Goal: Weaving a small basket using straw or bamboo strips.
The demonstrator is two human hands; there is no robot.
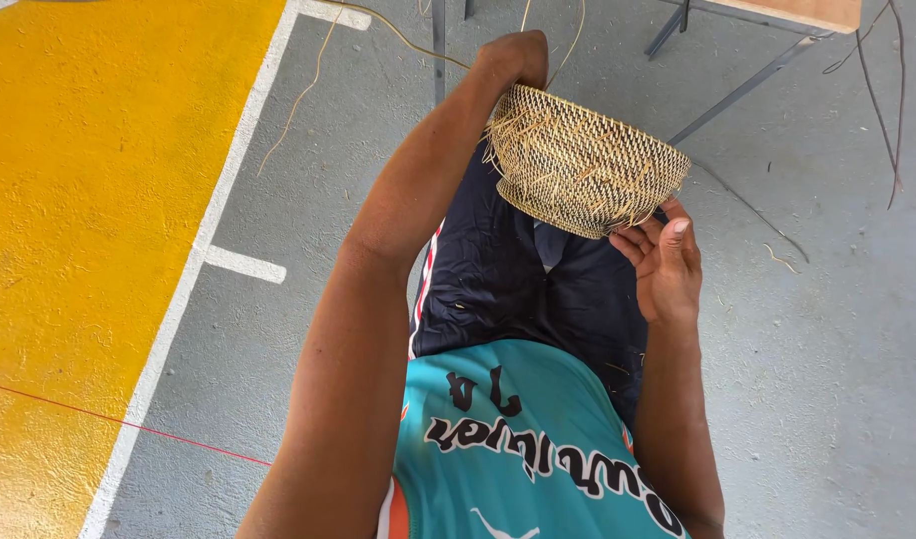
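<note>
The basket, a woven bowl of pale straw with loose ends sticking out, sits tilted over the lap, above dark shorts; the left hand is closed at its far rim, seemingly pinching a thin strand that trails off across the floor, though the fingers are hidden from here; the right hand props the basket's near lower edge, fingers curled under it and thumb against the weave; a teal jersey fills the bottom; to the left lies a yellow area edged by a white line; metal legs stand beyond the basket.
</note>
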